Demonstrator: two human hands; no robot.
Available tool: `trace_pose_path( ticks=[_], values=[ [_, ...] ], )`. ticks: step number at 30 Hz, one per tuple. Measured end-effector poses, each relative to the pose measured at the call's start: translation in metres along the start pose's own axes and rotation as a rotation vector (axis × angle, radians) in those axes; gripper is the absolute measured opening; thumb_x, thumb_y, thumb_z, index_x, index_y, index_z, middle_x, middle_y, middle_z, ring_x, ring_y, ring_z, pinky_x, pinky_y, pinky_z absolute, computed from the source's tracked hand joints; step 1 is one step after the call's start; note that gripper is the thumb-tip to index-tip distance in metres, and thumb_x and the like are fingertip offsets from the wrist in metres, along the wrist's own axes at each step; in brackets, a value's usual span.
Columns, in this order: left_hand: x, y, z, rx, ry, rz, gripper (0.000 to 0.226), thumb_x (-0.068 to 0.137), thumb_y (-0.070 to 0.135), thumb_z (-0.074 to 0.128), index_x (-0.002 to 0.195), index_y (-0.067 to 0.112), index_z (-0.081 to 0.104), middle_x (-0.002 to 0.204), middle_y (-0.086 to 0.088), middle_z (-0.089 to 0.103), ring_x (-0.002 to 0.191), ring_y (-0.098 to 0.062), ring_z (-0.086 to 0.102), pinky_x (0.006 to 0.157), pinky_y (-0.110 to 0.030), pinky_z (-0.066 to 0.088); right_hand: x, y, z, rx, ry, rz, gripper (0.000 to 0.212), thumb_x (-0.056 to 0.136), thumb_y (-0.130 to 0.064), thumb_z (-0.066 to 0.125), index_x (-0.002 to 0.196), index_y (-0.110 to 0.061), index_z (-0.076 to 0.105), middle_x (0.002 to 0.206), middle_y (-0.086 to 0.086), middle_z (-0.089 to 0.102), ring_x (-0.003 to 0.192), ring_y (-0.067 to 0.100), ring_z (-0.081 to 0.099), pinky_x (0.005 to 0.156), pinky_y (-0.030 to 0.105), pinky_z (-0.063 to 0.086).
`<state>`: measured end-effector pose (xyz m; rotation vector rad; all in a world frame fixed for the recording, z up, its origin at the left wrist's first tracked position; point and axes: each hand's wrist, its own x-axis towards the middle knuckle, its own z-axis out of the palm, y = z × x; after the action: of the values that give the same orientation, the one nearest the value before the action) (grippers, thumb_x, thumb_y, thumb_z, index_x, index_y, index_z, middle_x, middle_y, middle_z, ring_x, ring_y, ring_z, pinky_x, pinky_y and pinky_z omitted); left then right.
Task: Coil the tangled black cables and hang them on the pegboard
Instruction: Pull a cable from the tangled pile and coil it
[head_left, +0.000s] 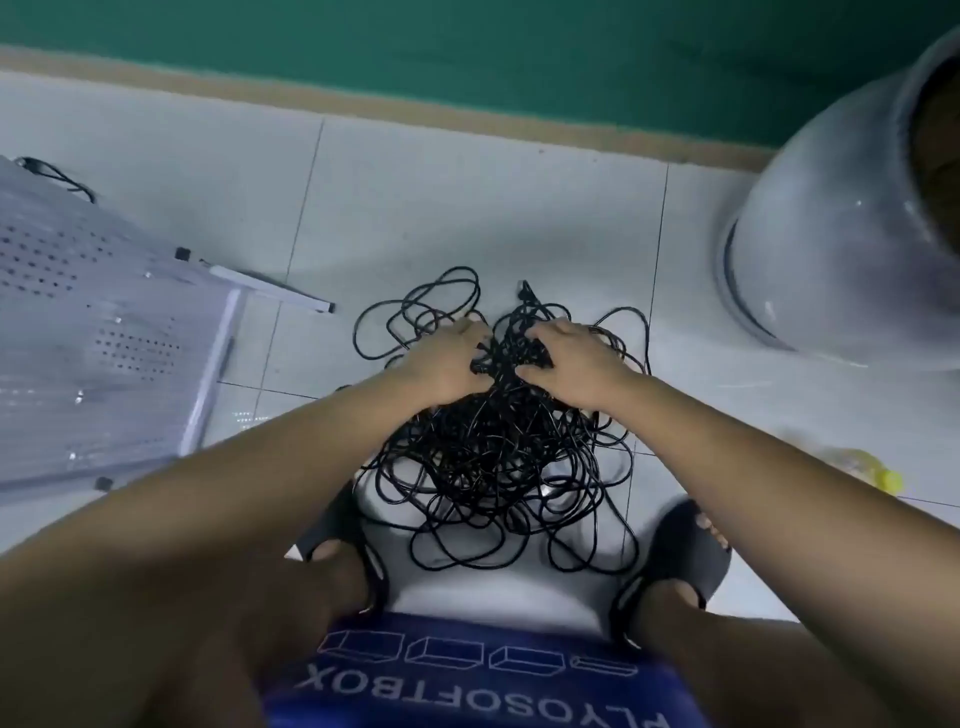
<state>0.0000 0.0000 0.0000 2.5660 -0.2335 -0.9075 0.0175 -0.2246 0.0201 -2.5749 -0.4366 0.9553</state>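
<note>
I'm looking straight down at the heap of black cables (498, 457). It lies on the white tiled floor (493, 208), between the person's two feet and reaching a little beyond them. It's one dense knot in the middle, with loose loops spilling out on every side, and one plug end pokes up at the far edge.

Both hands are on the far half of the pile. The left hand (447, 358) sits palm down, its fingers curled into the strands and gripping a clump. The right hand (576, 358) is just beside it, fingers bent and dug into the same knot, with the thumb pressing in from the near side. Only a narrow bunch of cable separates the two hands.

The pegboard (104, 332) is off to the left, a white perforated panel lying tilted on the floor, well apart from the heap. Its frame bar (270, 291) points toward the cables without touching them. Another thin black lead (57, 176) shows behind the panel's far corner.

On the right stands a big pale ceramic pot (841, 249), against the green wall (467, 52). A small yellow object (878, 473) lies on the floor by the right forearm, too blurred to name. Black slippers (685, 551) flank the near edge of the pile, and a blue shirt (467, 686) with white lettering fills the bottom of the view.
</note>
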Motion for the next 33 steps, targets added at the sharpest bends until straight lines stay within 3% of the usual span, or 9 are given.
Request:
trace_pose_path(
  ticks=[6, 14, 18, 21, 24, 26, 29, 33],
  values=[
    [0.036, -0.010, 0.075, -0.019, 0.047, 0.037, 0.073, 0.092, 0.041, 0.077, 0.154, 0.022, 0.045, 0.151, -0.005, 0.051, 0.130, -0.027, 0.057, 0.104, -0.040, 0.050, 0.037, 0.039, 0.070, -0.016, -0.002, 0.012, 0.072, 0.099, -0.058, 0.065, 0.158, -0.022, 0.045, 0.164, 0.015, 0.043, 0.152, 0.035, 0.040, 0.123, 0.049, 0.037],
    [0.026, -0.052, 0.134, -0.193, 0.235, -0.016, 0.056, 0.089, 0.021, 0.082, 0.141, 0.022, 0.061, 0.139, -0.005, 0.063, 0.127, -0.023, 0.060, 0.109, -0.036, 0.047, 0.031, 0.053, 0.127, -0.025, 0.123, -0.024, 0.056, 0.102, -0.047, 0.067, 0.148, -0.017, 0.055, 0.142, 0.013, 0.057, 0.134, 0.034, 0.054, 0.112, 0.044, 0.047],
    [-0.003, -0.061, 0.169, -0.253, 0.249, -0.094, 0.055, 0.090, 0.021, 0.083, 0.140, 0.021, 0.060, 0.139, -0.005, 0.064, 0.123, -0.023, 0.064, 0.106, -0.041, 0.052, 0.002, 0.048, 0.156, 0.063, 0.331, 0.039, 0.044, 0.103, -0.032, 0.067, 0.142, -0.012, 0.063, 0.142, 0.012, 0.058, 0.134, 0.032, 0.053, 0.112, 0.043, 0.045],
    [-0.011, -0.068, 0.184, -0.246, 0.221, -0.125, 0.056, 0.091, 0.024, 0.082, 0.142, 0.023, 0.059, 0.139, -0.001, 0.063, 0.114, -0.021, 0.066, 0.093, -0.046, 0.061, -0.009, 0.056, 0.173, -0.012, 0.494, 0.038, 0.038, 0.100, -0.026, 0.067, 0.136, -0.011, 0.065, 0.135, 0.009, 0.059, 0.126, 0.032, 0.056, 0.109, 0.047, 0.045],
    [-0.010, -0.071, 0.194, -0.297, 0.227, -0.148, 0.052, 0.093, 0.024, 0.081, 0.140, 0.020, 0.060, 0.132, -0.001, 0.066, 0.107, -0.019, 0.066, 0.091, -0.036, 0.058, -0.016, 0.058, 0.180, 0.077, 0.523, 0.061, 0.032, 0.100, -0.023, 0.067, 0.130, -0.012, 0.065, 0.125, 0.007, 0.060, 0.107, 0.027, 0.062, 0.093, 0.041, 0.053],
    [-0.005, -0.071, 0.198, -0.310, 0.232, -0.146, 0.046, 0.096, 0.025, 0.079, 0.138, 0.020, 0.062, 0.122, 0.001, 0.070, 0.099, -0.016, 0.067, 0.083, -0.028, 0.053, -0.015, 0.057, 0.181, 0.147, 0.437, 0.095, 0.022, 0.103, -0.025, 0.064, 0.123, -0.017, 0.063, 0.113, 0.002, 0.066, 0.090, 0.021, 0.066, 0.078, 0.037, 0.057],
    [0.003, -0.072, 0.201, -0.316, 0.312, -0.157, 0.034, 0.097, 0.024, 0.076, 0.130, 0.020, 0.068, 0.108, 0.006, 0.072, 0.094, -0.014, 0.068, 0.082, -0.027, 0.053, -0.006, 0.060, 0.189, 0.162, 0.329, 0.129, 0.008, 0.105, -0.026, 0.061, 0.108, -0.020, 0.064, 0.091, -0.001, 0.072, 0.070, 0.017, 0.067, 0.067, 0.040, 0.060],
    [0.014, -0.084, 0.200, -0.290, 0.498, -0.203, 0.023, 0.094, 0.018, 0.076, 0.116, 0.022, 0.072, 0.105, 0.006, 0.069, 0.093, -0.014, 0.067, 0.083, -0.031, 0.056, 0.007, 0.055, 0.207, 0.171, 0.367, 0.077, 0.005, 0.105, -0.024, 0.062, 0.103, -0.020, 0.064, 0.075, -0.003, 0.071, 0.057, 0.016, 0.064, 0.054, 0.038, 0.057]
  ],
)
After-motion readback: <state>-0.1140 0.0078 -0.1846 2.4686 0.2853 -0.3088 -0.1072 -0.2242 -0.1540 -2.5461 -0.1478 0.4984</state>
